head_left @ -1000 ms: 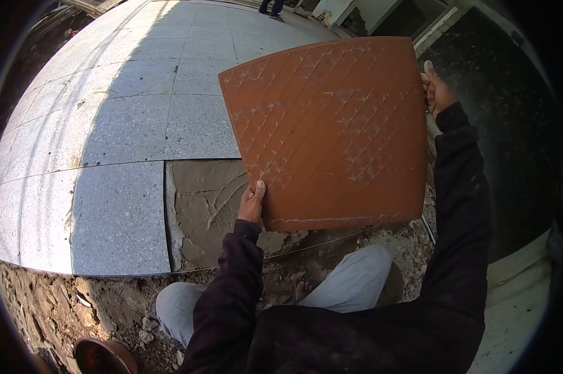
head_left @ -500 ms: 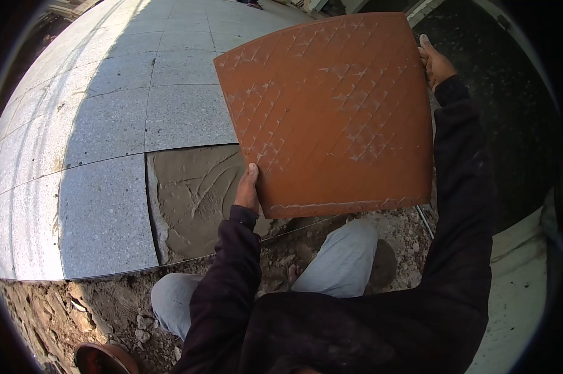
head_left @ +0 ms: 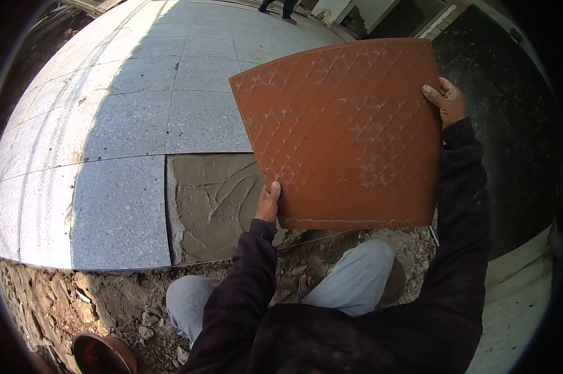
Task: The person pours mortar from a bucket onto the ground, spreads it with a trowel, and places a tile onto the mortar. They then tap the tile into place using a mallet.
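A large square reddish-orange tile (head_left: 331,143) is held up in front of me, its ridged face with pale criss-cross marks turned toward me. My left hand (head_left: 269,202) grips its lower left edge, thumb on the near face. At the upper right edge, my right hand (head_left: 446,101) holds it with the thumb in front and fingers behind. Beyond and below the tile lies a bed of wet grey mortar (head_left: 209,212) with curved trowel marks, partly hidden by the tile. A grey speckled floor tile (head_left: 122,215) borders the mortar on the left.
More laid floor tiles (head_left: 200,112) stretch away, with a sunlit strip at left. A thin string runs along the front edge. Rubble and soil (head_left: 122,299) lie below, with a brown bucket (head_left: 103,354) at lower left. A person's legs (head_left: 287,9) show at the top.
The tile and both hands sit lower and slightly farther right in view. My right thumb now lies over the tile's face. The view has shifted, showing more of the other person's legs.
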Available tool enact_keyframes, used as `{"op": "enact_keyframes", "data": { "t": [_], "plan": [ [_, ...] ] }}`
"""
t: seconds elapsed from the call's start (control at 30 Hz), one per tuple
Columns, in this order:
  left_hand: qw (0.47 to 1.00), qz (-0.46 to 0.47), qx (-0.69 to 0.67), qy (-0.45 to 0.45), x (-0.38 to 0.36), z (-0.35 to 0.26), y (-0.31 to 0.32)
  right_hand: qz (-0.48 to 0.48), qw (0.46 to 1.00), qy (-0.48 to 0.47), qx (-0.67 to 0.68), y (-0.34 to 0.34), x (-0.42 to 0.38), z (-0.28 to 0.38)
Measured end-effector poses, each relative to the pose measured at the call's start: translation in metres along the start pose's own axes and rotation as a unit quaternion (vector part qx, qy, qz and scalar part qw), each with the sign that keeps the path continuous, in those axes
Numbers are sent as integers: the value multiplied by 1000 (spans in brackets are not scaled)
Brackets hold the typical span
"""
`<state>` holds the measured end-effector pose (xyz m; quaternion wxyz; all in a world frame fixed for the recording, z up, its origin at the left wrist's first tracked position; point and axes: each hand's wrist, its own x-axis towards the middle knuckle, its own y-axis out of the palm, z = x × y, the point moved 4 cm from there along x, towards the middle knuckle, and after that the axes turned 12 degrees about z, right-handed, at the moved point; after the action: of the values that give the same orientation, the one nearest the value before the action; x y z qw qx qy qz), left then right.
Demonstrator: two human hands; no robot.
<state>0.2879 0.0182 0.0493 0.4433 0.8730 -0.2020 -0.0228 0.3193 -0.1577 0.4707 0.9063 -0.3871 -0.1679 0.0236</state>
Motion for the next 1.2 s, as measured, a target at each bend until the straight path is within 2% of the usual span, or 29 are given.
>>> {"op": "enact_keyframes", "data": {
  "t": [0.07,0.1,0.13,0.17,0.2,0.23,0.27,0.3,0.37,0.4,0.47,0.5,0.57,0.6,0.67,0.73,0.77,0.8,0.87,0.9,0.93,0.97,1.1,1.13,1.2],
  "plan": [
    [991,-84,99,-20,10,11,-8,-19,998,-52,6,26,-24,31],
    [991,-79,109,-9,25,18,-11,-20,998,-62,-5,47,-40,53],
    [964,-134,216,80,36,21,-17,-23,997,-67,-17,70,-59,71],
    [915,-186,316,168,43,19,-16,-25,995,-87,-40,94,-76,88],
    [926,-211,287,126,39,0,4,-27,992,-104,-64,116,-90,98],
    [924,-207,294,128,38,-4,8,-10,975,-169,-142,132,-102,104],
    [983,-130,88,95,42,1,10,9,947,-234,-218,148,-112,108],
    [992,-73,-21,99,36,-9,24,28,941,-264,-209,163,-124,108],
    [967,22,-245,73,23,-30,55,69,925,-326,-181,193,-142,114],
    [952,49,-297,61,16,-42,59,38,900,-392,-188,208,-151,110],
    [941,79,-325,48,10,-56,63,66,876,-430,-208,242,-169,106],
    [940,89,-326,44,8,-61,65,103,873,-418,-228,258,-179,105],
    [941,103,-322,36,6,-66,66,254,886,-343,-180,283,-192,98],
    [942,106,-317,32,4,-68,66,252,887,-342,-180,282,-196,88],
    [944,112,-308,26,4,-71,66,285,901,-247,-214,282,-199,41],
    [947,120,-297,19,4,-73,69,249,915,-88,-306,269,-214,-29],
    [948,123,-293,17,5,-74,70,234,921,-16,-311,260,-222,-62],
    [948,127,-291,10,5,-73,72,215,915,26,-341,248,-230,-81],
    [950,133,-282,1,6,-74,75,112,943,126,-286,238,-255,-136],
    [950,137,-279,-3,7,-75,76,109,944,128,-285,247,-266,-172],
    [950,141,-277,-8,6,-75,79,98,961,251,-63,258,-278,-222],
    [951,145,-274,-13,6,-76,81,83,915,358,166,271,-289,-253],
    [952,160,-258,-37,1,-86,94,150,873,410,220,293,-291,-276],
    [954,164,-247,-48,0,-89,98,124,916,324,202,294,-285,-280],
    [960,168,-208,-78,-4,-101,105,111,927,316,172,295,-279,-297]
  ]
}}
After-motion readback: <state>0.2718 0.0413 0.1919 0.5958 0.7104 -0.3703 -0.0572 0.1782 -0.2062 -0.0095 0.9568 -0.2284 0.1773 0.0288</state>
